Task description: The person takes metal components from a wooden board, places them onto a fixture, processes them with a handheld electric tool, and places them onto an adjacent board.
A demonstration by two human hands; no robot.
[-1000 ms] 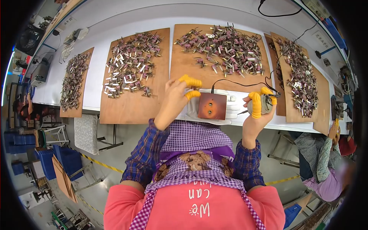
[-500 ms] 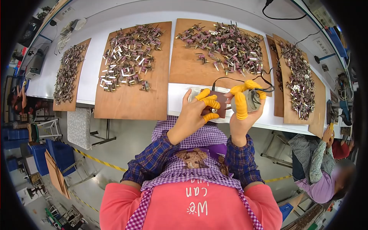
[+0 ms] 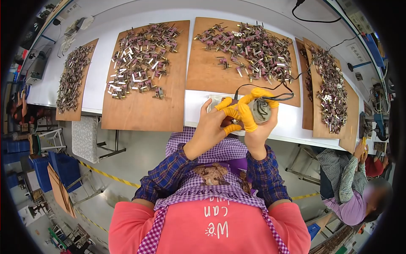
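Note:
Yellow finger covers sheathe several fingers of both hands. My left hand (image 3: 210, 127) is pinched around a small metal part (image 3: 235, 121), mostly hidden by the fingers, over the near edge of the white table (image 3: 194, 111). My right hand (image 3: 259, 129) is wrapped round a grey, rounded motor-like tool (image 3: 262, 111) with black wires coming out of its top. The tool's working end is hidden behind the fingers, close beside the left fingertips. Behind the hands lies a wooden board (image 3: 203, 80) heaped with small metal parts (image 3: 270, 55) that have purplish bodies.
A second board (image 3: 146, 116) with similar parts lies left, and a narrower one (image 3: 76, 115) beyond it. More loaded boards (image 3: 315, 110) overlap at the right. A black cable (image 3: 279, 86) runs across the middle board. At the far right a person (image 3: 349, 199) sits at the table.
My right hand has moved left with the grey tool, closing in on my left fingertips. The tool has tilted and its wires have shifted. My left hand stays almost in place.

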